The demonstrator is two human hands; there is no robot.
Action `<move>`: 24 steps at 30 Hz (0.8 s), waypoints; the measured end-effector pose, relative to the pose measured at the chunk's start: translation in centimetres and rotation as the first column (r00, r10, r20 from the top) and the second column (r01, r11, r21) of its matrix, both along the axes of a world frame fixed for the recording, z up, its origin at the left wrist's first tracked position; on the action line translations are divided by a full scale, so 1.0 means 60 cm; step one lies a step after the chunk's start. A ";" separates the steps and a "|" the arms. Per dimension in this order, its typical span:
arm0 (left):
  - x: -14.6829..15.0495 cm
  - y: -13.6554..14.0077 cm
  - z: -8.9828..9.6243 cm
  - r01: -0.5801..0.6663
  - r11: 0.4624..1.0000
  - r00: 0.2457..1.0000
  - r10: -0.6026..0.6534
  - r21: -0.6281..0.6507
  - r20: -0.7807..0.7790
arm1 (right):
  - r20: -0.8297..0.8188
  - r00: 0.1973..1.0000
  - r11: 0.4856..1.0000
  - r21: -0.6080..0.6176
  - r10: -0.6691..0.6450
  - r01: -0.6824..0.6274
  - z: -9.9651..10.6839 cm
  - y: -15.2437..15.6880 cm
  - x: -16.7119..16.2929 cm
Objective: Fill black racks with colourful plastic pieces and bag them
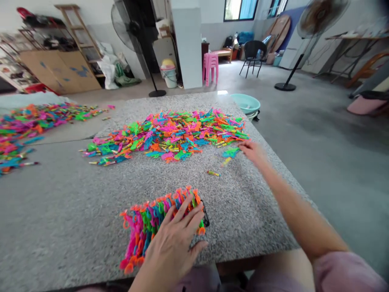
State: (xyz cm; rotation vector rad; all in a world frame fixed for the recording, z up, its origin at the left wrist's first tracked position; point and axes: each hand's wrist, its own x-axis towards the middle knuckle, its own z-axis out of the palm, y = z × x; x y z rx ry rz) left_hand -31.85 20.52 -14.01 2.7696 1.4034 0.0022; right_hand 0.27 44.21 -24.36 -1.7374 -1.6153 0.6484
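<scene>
My left hand (178, 233) lies flat with fingers spread over a tight row of small colourful plastic toys (146, 223) with orange suction-cup ends. The hand covers the right part of that row. A thin black piece (206, 213) shows at the row's right end. Out at the right edge of the big pile (179, 132), my right hand (251, 151) has its fingers pinched together. Right by its fingertips is a blurred green and blue plastic piece (230, 152); whether it is held is unclear. A blurred yellow piece (226, 161) and a small yellow-green stick (213, 173) lie nearer me.
A second heap of similar pieces (33, 119) spreads over the left side of the speckled stone table (91, 202). Beyond the far right edge sits a mint-green basin (246, 103). Standing fans (290, 77), pink stools (210, 67) and a black chair (254, 52) stand farther back.
</scene>
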 end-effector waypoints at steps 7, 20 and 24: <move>-0.007 0.007 -0.014 0.025 0.998 1.000 -0.024 0.057 -0.019 | 0.447 0.854 0.957 -0.229 0.265 -0.177 0.030 -0.067 0.062; 0.016 0.002 0.011 -0.027 0.999 0.999 0.026 -0.041 -0.027 | -0.013 1.000 0.979 -0.202 -0.003 0.001 -0.019 -0.271 -0.027; 0.018 0.000 0.011 -0.027 0.999 0.999 0.025 -0.045 -0.033 | -0.702 0.701 0.941 -0.138 0.126 -0.307 -0.035 -0.342 -0.145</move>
